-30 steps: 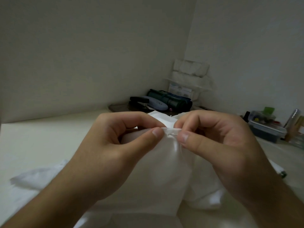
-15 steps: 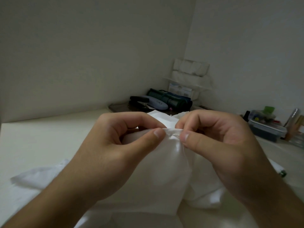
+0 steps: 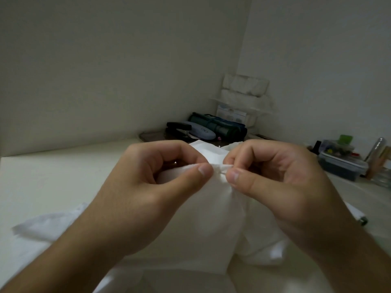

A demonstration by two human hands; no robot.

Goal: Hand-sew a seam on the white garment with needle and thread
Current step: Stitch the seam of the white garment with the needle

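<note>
Both hands were up off the surface [image 3: 63,176], pinching the folded edge of the white garment [image 3: 211,218] between thumb and forefinger. Left hand [image 3: 152,187] gripped the fold on its side, right hand [image 3: 275,182] gripped it just beside, thumbs nearly touching. The rest of the garment hung down and pooled on the surface below.

Needle and thread: too small to make out. A thin pale line showed at the right thumb tip, could be either. Couldn't confirm.

Judgement: mid-stitch, feeding or pulling through the fold at the pinch point.

To do it well:
- keep the left pinch close to the entry point so the layers don't slide
- hold the fold taut between the two hands, not stretched
- small even bites, same depth from the edge
- draw thread snug, stop before the fabric puckers; it was already gathered slightly at the pinch.
</note>
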